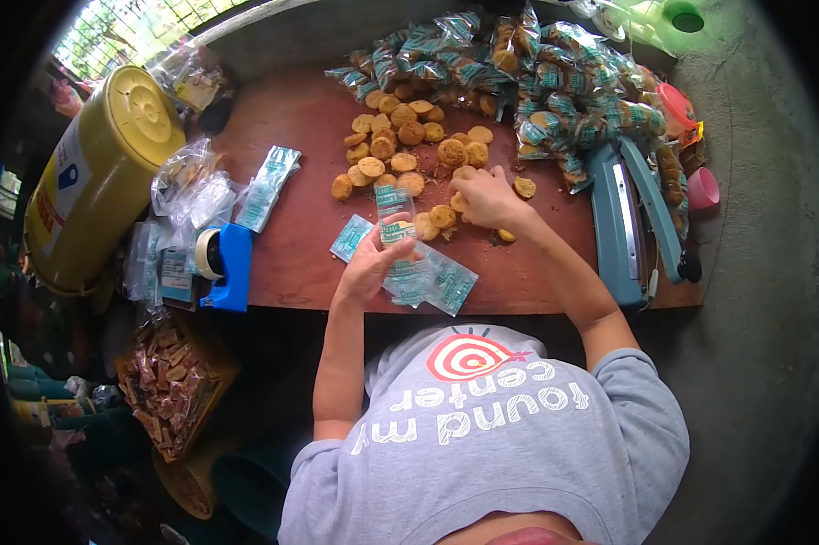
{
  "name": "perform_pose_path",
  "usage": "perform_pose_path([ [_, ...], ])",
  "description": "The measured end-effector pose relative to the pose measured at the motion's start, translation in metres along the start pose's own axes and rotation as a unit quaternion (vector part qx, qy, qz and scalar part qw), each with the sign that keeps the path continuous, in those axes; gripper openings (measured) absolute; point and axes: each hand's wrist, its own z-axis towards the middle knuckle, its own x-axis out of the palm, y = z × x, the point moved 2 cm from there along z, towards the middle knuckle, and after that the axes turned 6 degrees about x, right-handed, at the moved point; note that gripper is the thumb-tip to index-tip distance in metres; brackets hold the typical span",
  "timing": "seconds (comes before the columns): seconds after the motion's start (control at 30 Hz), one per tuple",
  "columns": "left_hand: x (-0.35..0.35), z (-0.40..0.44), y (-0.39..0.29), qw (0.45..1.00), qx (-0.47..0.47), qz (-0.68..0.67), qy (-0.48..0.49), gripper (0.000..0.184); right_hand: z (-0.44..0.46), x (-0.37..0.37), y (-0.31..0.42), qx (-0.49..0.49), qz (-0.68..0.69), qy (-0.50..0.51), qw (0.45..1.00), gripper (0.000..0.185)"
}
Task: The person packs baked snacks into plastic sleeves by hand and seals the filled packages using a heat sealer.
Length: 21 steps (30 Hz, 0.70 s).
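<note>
left hand (pixel 370 266), grip closed on a clear, teal-printed plastic packet (pixel 394 202). right hand (pixel 489 197), grip curled at round golden-brown biscuits (pixel 451 153), hold unclear; likely crumbly, best pinched lightly by edges.

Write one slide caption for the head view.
Left hand holds a printed plastic bag; right hand reaches among round cookies.

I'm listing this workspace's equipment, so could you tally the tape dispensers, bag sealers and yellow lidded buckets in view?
Blue tape dispenser: 1
Teal bag sealer: 1
Yellow lidded bucket: 1
Total: 3
</note>
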Motion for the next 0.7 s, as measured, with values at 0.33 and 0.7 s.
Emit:
perform_pose_path([
  [0.33,0.014,-0.001,-0.001,0.986,0.037,0.163,-0.027,0.061,-0.005,0.013,-0.017,0.1,0.181,-0.01,0.978,0.029],
  [0.7,0.023,0.004,0.005,0.961,0.05,0.272,-0.007,0.064,0.01,-0.035,0.003,0.016,0.585,-0.046,0.809,0.015],
])
